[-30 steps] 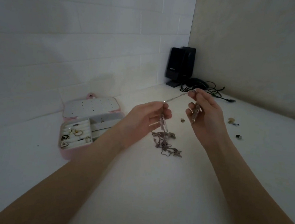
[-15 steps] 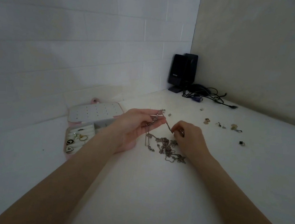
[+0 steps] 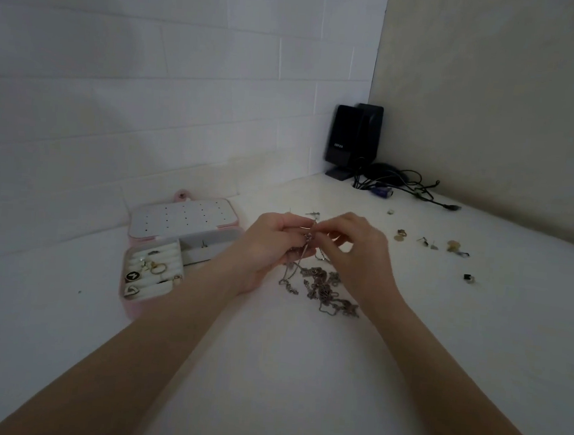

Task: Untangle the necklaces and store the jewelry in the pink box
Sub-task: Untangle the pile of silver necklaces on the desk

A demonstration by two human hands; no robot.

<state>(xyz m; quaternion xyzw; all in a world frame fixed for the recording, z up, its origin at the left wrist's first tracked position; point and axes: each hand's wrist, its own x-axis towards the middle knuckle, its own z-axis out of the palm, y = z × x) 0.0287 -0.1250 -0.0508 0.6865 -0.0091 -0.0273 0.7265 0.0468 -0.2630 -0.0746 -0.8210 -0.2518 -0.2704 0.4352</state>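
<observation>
A tangled heap of silver necklaces (image 3: pixel 321 287) lies on the white table in the middle. My left hand (image 3: pixel 269 247) and my right hand (image 3: pixel 358 254) meet just above it, fingertips pinched on one chain (image 3: pixel 308 238) that hangs down into the heap. The pink box (image 3: pixel 129 308) stands open to the left, its white perforated lid (image 3: pixel 182 221) laid back and several rings in its ridged tray.
Loose small jewelry pieces (image 3: pixel 428 243) are scattered to the right, with a dark ring (image 3: pixel 468 278) further right. Two black speakers (image 3: pixel 352 138) and a bundle of cables (image 3: pixel 401 185) fill the back corner. White tiled wall runs along the left.
Both hands have come down from their raised, spread position and closed together over the heap; the right hand moved left toward the left hand's fingertips.
</observation>
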